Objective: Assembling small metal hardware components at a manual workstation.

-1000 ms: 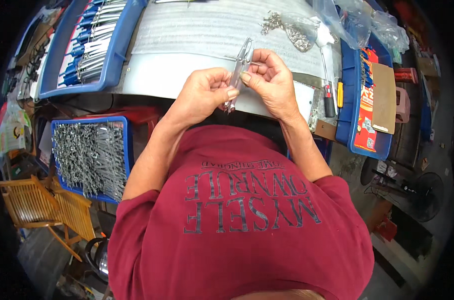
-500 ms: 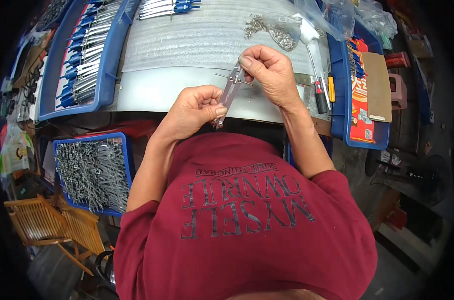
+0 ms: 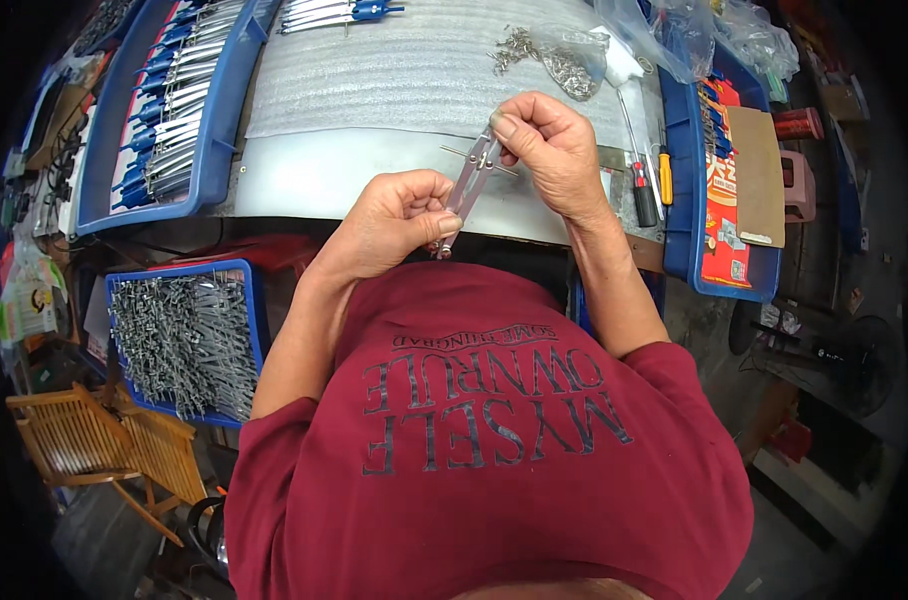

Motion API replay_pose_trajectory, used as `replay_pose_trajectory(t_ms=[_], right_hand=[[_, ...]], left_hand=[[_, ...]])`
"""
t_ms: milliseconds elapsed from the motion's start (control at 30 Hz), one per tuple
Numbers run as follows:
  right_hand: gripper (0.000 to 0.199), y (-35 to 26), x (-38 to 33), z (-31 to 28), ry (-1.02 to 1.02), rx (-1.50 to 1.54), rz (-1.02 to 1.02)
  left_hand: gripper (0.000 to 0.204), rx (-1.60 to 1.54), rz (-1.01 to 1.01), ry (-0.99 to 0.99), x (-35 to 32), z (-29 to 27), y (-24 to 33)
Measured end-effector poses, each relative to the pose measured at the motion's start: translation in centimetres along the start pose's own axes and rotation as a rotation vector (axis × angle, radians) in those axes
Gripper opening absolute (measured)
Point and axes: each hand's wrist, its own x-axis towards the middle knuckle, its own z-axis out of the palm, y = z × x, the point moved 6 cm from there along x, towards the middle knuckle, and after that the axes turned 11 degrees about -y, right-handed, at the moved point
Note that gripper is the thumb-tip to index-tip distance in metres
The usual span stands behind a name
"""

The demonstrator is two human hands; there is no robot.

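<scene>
Both my hands hold a silver metal bow compass (image 3: 467, 185), tilted, over the near edge of the work table. A thin threaded rod crosses its two legs. My left hand (image 3: 399, 222) pinches the lower end between thumb and fingers. At the upper end, my right hand (image 3: 549, 148) grips the head with thumb and forefinger; the fingertips partly hide it. Beyond my hands, small metal screws (image 3: 569, 72) lie in and beside a clear plastic bag on a foam sheet (image 3: 374, 90).
Blue-headed compasses fill a blue tray (image 3: 212, 150) at the left. Below it stands a blue bin of metal parts (image 3: 189, 345). Screwdrivers (image 3: 642, 190) lie right of my hands, beside another blue tray (image 3: 682, 230). A wooden chair (image 3: 104, 440) stands at lower left.
Both hands and the compass have shifted slightly to the right in the picture. My grip on both ends looks the same.
</scene>
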Motion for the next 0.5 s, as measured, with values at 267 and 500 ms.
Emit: replay_pose_trajectory(t_ms=[267, 500], right_hand=[[0.010, -0.10, -0.25, -0.31, 0.012, 0.000, -0.008], [0.010, -0.69, -0.50, -0.27, 0.043, -0.038, -0.013]], left_hand=[[0.009, -0.014, 0.019, -0.007, -0.03, 0.50, 0.12], [0.010, -0.024, 0.042, -0.018, 0.14, 0.76, -0.13]])
